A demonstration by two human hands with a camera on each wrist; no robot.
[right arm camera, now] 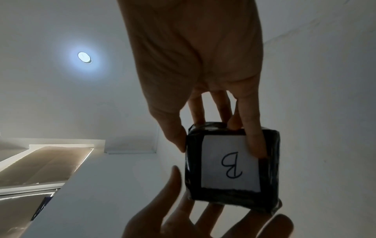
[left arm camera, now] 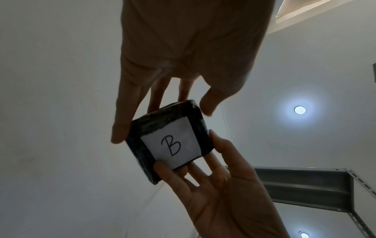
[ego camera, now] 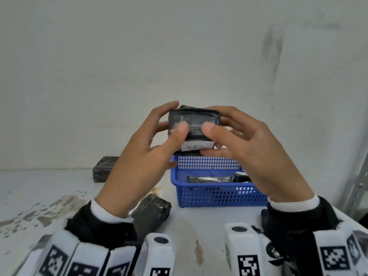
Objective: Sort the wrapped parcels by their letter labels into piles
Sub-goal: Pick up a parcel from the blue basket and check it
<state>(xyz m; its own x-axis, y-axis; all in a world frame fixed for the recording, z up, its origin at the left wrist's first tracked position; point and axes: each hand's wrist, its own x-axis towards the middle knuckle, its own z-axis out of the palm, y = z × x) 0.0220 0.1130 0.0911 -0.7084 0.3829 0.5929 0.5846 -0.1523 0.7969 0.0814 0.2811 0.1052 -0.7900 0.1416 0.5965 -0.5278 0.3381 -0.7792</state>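
A black-wrapped parcel (ego camera: 196, 118) is held up in the air above the blue basket (ego camera: 219, 196), between both hands. Its white label (left arm camera: 171, 145) reads "B" and faces down toward the wrists; in the right wrist view the label (right arm camera: 230, 162) appears upside down. My left hand (ego camera: 175, 118) pinches the parcel's left side with thumb in front and fingers behind. On the right side, my right hand (ego camera: 216, 121) grips it the same way, one finger lying across the label. More black parcels (ego camera: 209, 179) lie inside the basket.
One black parcel (ego camera: 104, 169) lies on the stained white table at the back left by the wall. Another parcel (ego camera: 152, 213) lies near the front, beside my left wrist. A grey metal shelf post (ego camera: 358, 182) stands at the right edge.
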